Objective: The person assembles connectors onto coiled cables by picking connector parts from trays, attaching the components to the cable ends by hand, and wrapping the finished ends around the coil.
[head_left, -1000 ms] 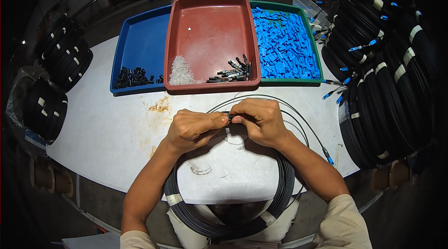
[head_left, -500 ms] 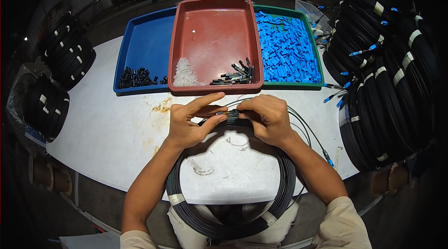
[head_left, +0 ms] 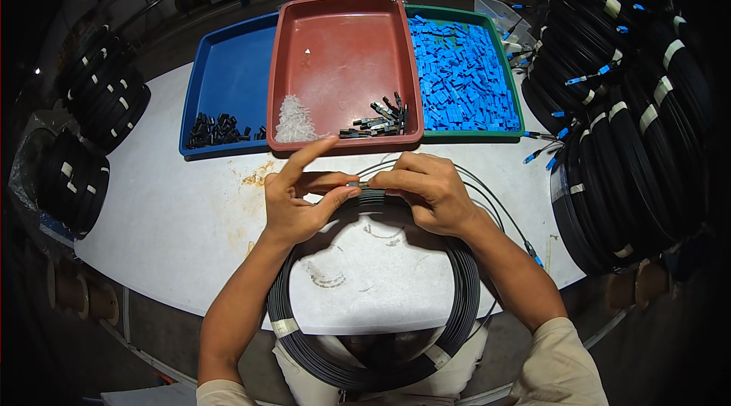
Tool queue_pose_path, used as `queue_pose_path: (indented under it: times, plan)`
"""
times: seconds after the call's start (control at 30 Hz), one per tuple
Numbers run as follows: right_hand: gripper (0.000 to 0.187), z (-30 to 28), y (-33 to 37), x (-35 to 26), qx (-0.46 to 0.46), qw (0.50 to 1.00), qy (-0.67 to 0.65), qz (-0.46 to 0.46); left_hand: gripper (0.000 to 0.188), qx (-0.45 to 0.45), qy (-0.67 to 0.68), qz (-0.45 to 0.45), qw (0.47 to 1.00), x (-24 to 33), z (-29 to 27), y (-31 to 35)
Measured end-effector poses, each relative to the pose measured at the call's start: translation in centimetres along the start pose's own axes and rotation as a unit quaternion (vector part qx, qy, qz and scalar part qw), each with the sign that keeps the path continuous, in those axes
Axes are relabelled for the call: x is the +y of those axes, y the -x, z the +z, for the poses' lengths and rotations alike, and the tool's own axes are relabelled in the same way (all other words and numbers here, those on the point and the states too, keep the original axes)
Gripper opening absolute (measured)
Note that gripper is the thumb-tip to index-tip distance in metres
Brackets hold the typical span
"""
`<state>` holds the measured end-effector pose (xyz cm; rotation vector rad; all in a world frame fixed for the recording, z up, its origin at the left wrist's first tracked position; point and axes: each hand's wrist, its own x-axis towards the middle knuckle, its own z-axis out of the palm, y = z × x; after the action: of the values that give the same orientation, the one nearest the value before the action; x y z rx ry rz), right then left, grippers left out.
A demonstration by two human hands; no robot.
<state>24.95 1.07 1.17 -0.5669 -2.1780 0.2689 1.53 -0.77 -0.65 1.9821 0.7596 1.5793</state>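
Observation:
A coil of black cable [head_left: 280,292] stands on the front edge of the table, its lower part hanging over my lap. Above its far side, my left hand [head_left: 291,204] pinches a small dark connector [head_left: 353,184] between thumb and fingertip, with the index finger raised off it. My right hand [head_left: 432,194] is closed just to the right, its fingertips pinching the thin cable end beside that connector; they hide most of it. Another cable end with a blue connector [head_left: 538,261] lies by my right forearm.
Beyond my hands stand a blue tray [head_left: 236,63] with black parts, a red tray [head_left: 343,33] with clear sleeves and dark connectors, and a green tray [head_left: 521,113] full of blue housings. Cable coils [head_left: 609,170] are stacked at the right, more coils [head_left: 84,185] at the left.
The view has shifted slightly. My fingertips stay together at the connector; the black piece that showed at my right fingertips is now hidden behind them. My left index finger remains raised.

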Motion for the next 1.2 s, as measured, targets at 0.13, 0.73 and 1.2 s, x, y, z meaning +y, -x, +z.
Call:
queue_pose_path:
  times: [0.13, 0.73, 1.2]
  plan:
    - [0.044, 0.0, -0.2, -0.2, 0.003, 1.0, -0.004, -0.004, 0.067, 0.018, 0.043, 0.007, 0.999, -0.3, 0.2, 0.4]
    - [0.046, 1.1, 0.3, 0.2, -0.01, 1.0, -0.025, -0.012, 0.029, -0.021, -0.016, 0.005, 1.0, -0.2, -0.4, 0.5]
    - [0.032, 1.3, 0.3, 0.0, 0.014, 1.0, -0.023, 0.007, 0.016, -0.042, -0.079, 0.016, 0.996, 0.4, -0.3, -0.3]
